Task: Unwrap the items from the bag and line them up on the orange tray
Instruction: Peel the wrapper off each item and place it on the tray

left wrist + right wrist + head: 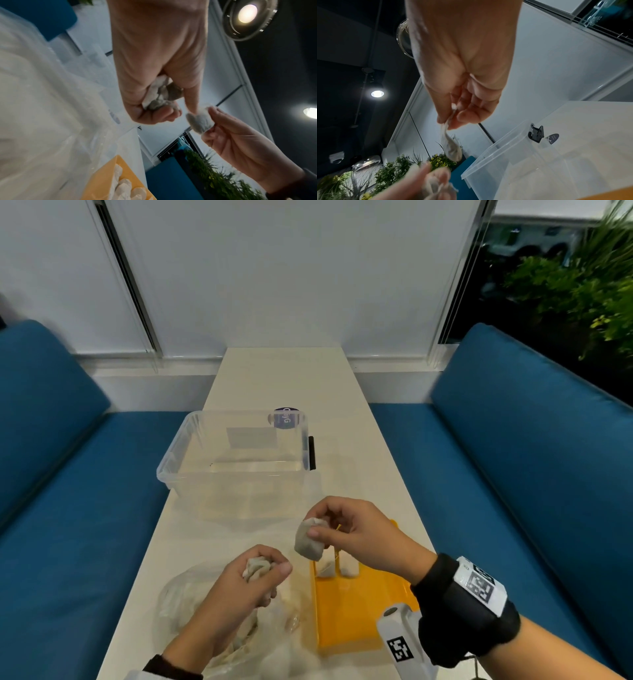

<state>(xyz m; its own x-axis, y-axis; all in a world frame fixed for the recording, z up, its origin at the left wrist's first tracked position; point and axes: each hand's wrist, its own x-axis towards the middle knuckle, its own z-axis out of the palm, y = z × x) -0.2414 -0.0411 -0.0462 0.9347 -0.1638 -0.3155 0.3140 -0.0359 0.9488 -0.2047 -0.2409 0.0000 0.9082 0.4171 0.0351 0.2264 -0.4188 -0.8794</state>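
Note:
My right hand [337, 530] pinches a grey-white tea bag [308, 541] by its top edge, above the far-left corner of the orange tray [346, 611]. The same tea bag [199, 123] [451, 146] hangs from the thumb and fingers in both wrist views. My left hand [255, 573] grips a crumpled paper wrapper [256, 568] [161, 94] in its curled fingers, over the clear plastic bag [191, 601]. Unwrapped tea bags [337, 566] lie in a row at the tray's far end; the same tea bags [123, 188] show in the left wrist view.
A clear plastic bin [236, 460] with a black latch [311, 451] stands on the white table [284, 378] beyond my hands. Blue bench seats [68, 474] flank the table. Green plants [582, 282] stand at the far right.

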